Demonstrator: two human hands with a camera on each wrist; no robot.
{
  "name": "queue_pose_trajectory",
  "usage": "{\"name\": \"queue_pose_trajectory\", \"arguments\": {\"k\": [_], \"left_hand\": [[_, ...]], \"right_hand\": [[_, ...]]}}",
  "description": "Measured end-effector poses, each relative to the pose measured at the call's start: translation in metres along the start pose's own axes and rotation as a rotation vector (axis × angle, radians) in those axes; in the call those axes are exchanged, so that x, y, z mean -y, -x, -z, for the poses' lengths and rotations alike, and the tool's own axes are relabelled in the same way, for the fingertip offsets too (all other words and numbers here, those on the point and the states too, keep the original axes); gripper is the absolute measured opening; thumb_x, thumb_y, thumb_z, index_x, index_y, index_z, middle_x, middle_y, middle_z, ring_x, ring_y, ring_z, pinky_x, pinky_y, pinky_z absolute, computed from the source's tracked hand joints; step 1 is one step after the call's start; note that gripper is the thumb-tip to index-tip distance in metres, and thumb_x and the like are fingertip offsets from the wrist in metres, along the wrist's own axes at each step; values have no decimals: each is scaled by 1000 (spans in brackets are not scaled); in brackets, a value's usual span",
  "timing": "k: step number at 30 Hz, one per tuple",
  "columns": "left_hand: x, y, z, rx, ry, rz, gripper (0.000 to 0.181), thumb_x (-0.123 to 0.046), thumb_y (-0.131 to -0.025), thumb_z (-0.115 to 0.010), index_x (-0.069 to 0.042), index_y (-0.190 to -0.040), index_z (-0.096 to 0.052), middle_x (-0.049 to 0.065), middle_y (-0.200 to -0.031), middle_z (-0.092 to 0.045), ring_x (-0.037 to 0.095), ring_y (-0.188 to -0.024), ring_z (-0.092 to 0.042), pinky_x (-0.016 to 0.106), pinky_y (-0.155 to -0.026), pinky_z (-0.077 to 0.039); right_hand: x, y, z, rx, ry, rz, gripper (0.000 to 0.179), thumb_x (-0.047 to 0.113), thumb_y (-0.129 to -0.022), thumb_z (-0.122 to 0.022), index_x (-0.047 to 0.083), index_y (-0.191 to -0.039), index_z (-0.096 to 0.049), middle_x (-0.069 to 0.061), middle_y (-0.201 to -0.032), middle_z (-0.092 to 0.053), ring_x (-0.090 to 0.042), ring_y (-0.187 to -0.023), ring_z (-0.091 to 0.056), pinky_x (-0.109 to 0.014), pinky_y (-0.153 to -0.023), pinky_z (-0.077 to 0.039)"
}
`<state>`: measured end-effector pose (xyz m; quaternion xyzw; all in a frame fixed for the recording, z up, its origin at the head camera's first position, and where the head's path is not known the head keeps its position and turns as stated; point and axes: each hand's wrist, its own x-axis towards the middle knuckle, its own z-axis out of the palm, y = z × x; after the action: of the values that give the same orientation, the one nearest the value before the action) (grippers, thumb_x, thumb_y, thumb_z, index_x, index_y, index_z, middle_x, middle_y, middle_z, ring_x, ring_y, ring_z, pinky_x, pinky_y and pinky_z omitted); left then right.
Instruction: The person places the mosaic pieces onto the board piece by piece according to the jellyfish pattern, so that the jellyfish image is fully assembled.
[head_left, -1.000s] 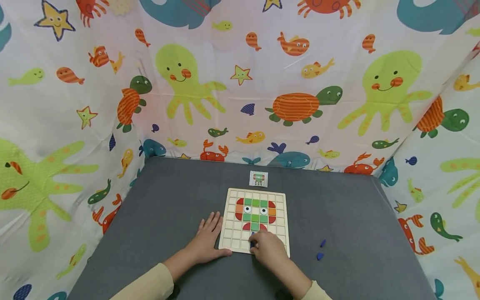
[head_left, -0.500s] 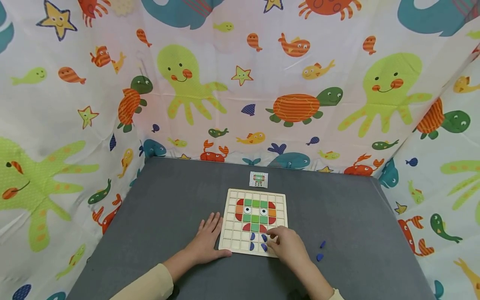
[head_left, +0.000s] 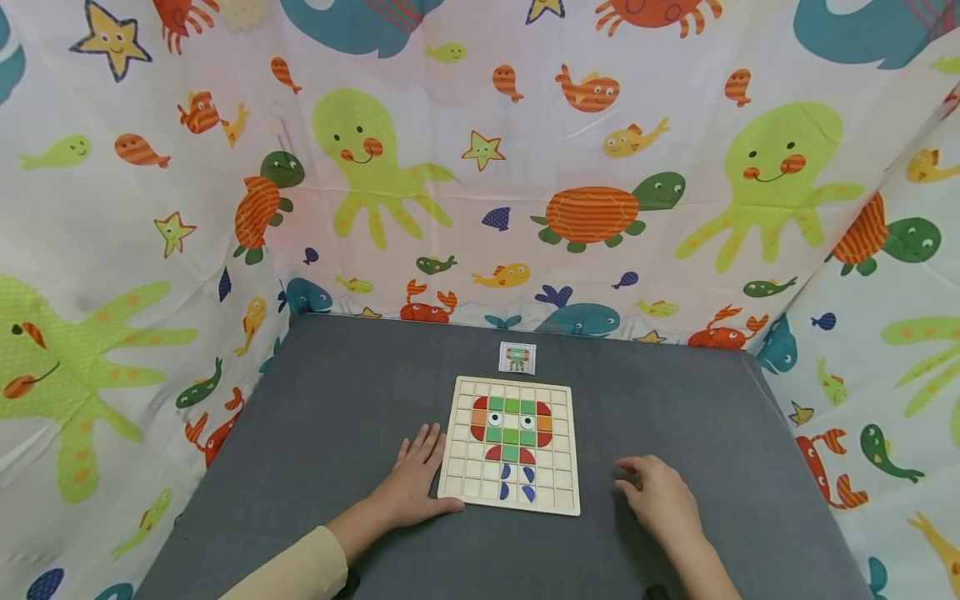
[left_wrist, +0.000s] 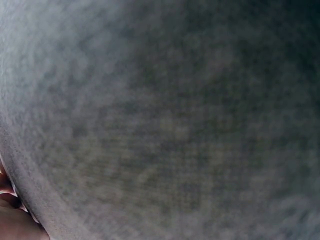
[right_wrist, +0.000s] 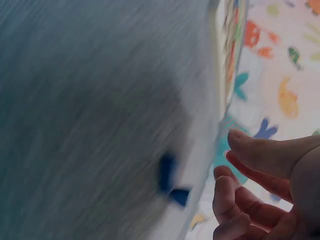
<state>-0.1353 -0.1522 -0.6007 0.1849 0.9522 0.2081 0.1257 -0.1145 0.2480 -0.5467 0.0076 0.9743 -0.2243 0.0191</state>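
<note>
A square wooden grid board (head_left: 461, 475) lies on the grey table, bearing a face-like pattern of red, orange and green tiles with two eye tiles. Below the pattern sit several blue curved pieces (head_left: 528, 493). My left hand (head_left: 408, 483) lies spread on the table against the board's left edge, thumb at the lower left corner. To the right of the board is my right hand (head_left: 660, 500), fingers loosely bent and nothing between them. In the right wrist view two loose blue pieces (right_wrist: 167, 172) show on the table near its fingers; the hand hides them in the head view.
A small picture card (head_left: 517, 357) with a similar pattern lies behind the board. A white curtain (head_left: 450, 192) printed with sea animals surrounds the back and sides of the table (head_left: 360, 392). The left wrist view is mostly blurred grey cloth.
My right hand has left the board's lower part and moved right, over the loose blue pieces. The blue pieces on the board are now uncovered. My left hand stays put.
</note>
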Motion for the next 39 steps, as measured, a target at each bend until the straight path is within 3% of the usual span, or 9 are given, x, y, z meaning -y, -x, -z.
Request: {"name": "queue_pose_trajectory", "arguments": {"k": [8,17,24,28,33,36,39], "left_hand": [[0,-1,0,3,-7,7,120,-80,-79,-62,-5,-162,-17,15,-170,-10,35,-157,-3,64,-121,-12],[-4,0,4,-4,0,-2,119,-78,-80,-64,-4,-161,-19,16,-169,-12,37,-157,-5,64,-121,-12],[-5,0,4,-10,-4,-5,119,-76,-80,-66,-3,-161,-20,17,-169,-12,37,-157,-5,64,-121,-13],[-5,0,4,-8,-4,-3,120,-78,-79,-64,-4,-161,-19,16,-169,-12,37,-157,-5,64,-121,-12],[-3,0,2,-9,-4,1,120,-79,-79,-64,-4,-161,-19,16,-169,-12,37,-157,-5,65,-121,-12],[-3,0,2,-3,-7,4,121,-80,-79,-63,-4,-162,-19,16,-169,-11,36,-157,-4,65,-121,-12],[-3,0,2,5,2,5,120,-79,-79,-64,-5,-162,-18,16,-169,-11,35,-157,-3,64,-121,-11]], "right_hand": [[-33,-7,1,61,-26,-8,32,13,-85,-81,0,-113,-72,-14,-100,-67,-20,-78,-63,-42,-67,-52],[-43,-11,3,60,-88,-30,17,6,-83,-81,3,-100,-75,-4,-87,-69,-18,-75,-65,-38,-65,-53],[-44,-11,6,64,-56,6,10,17,-89,-77,10,-97,-77,-5,-92,-76,-24,-82,-70,-46,-72,-55],[-45,-11,7,60,-62,18,10,12,-89,-77,9,-98,-75,-3,-91,-75,-22,-80,-69,-44,-70,-55],[-50,-15,7,45,-59,103,12,3,-86,-77,13,-92,-78,-6,-98,-72,-28,-88,-69,-45,-75,-55],[-52,-16,7,66,-65,108,17,3,-85,-78,10,-101,-78,-11,-106,-68,-23,-85,-67,-41,-72,-55],[-52,-16,7,79,-69,42,30,10,-85,-81,3,-113,-73,-16,-108,-65,-19,-81,-67,-39,-69,-55]]}}
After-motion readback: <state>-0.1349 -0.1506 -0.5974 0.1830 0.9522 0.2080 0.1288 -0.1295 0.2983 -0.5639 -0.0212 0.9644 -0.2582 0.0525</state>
